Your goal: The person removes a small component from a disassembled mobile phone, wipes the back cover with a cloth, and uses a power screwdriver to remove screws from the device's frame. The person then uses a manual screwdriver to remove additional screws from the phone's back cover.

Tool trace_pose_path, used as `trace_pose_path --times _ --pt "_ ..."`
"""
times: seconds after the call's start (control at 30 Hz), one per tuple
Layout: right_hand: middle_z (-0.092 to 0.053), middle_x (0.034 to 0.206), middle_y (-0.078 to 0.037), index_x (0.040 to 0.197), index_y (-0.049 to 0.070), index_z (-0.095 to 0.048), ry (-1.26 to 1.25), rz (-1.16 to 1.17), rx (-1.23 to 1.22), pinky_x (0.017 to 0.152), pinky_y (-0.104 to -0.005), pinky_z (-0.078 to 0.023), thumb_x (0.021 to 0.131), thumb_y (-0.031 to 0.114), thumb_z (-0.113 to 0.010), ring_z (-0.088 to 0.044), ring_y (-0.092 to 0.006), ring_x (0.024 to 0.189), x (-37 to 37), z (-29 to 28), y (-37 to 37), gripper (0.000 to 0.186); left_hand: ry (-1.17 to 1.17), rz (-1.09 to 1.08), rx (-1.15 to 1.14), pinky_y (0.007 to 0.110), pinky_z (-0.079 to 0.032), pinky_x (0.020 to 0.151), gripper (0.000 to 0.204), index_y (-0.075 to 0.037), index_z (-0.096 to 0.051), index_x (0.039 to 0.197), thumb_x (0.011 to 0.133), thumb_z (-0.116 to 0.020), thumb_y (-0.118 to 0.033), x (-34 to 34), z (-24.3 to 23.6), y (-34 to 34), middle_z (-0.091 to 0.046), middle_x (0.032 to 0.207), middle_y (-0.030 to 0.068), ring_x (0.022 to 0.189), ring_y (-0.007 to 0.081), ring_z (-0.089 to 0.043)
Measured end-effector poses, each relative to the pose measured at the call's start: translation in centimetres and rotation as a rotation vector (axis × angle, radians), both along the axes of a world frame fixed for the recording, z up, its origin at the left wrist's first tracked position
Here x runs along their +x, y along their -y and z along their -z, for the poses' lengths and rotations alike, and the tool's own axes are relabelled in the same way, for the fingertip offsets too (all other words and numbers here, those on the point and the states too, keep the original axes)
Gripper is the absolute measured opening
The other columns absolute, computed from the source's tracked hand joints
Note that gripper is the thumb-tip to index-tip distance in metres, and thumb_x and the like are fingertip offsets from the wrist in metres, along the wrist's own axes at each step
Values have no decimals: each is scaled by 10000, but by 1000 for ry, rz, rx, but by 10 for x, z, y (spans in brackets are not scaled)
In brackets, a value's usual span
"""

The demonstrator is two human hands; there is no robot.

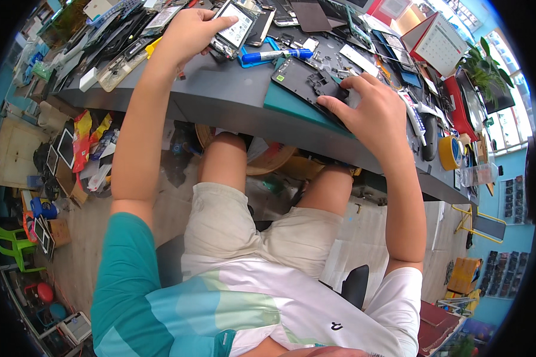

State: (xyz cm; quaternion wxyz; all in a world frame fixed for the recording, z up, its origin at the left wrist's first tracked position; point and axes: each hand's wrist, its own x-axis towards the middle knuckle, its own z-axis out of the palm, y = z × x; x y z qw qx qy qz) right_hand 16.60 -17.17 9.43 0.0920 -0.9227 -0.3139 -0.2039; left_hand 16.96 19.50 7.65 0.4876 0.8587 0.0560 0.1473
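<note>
My left hand grips an opened handheld device with a white-and-black front, thumb over its edge, at the top of the view. Below that device, a blue marker lies across a blue tray. My right hand is closed on a black device housing, thumb at its near edge and fingers curled over the far part; what is under the fingers is partly hidden. The housing rests on a teal mat at the front of the grey desk.
Phone parts and tools crowd the desk. At right stand a calendar, a plant and a yellow tape roll. Below the desk are my legs and a round wooden object. A green chair and mixed clutter are at the left.
</note>
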Motion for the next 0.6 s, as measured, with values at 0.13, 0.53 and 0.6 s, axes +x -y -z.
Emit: trace_pose_path --times 0.13,0.53,0.6 --pt "-803 950 -118 989 31 -851 86 -79 1 751 -440 -603 886 453 -851 -777 -340 850 3 -2 0 434 -43 -16 145 250 -410 532 439 -99 -727 845 974 -830 -506 19 6 -15 -588 673 -58 593 35 -541" --pt "-794 892 -104 955 28 -839 54 -157 223 672 -378 -566 969 241 -754 -728 -281 666 33 -19 6 230 211 -252 612 399 -586 720 670 -25 -773 1248 937 -799 -618 7 25 -10 -731 771 138 740 260 -750" --pt "-748 817 -91 1010 0 -834 -66 -151 358 636 -341 -522 993 288 -764 -656 -181 613 43 -15 14 296 240 -275 706 476 -601 917 791 -13 -686 1453 952 -768 -620 8 33 -10 -794 1022 267 990 403 -793"
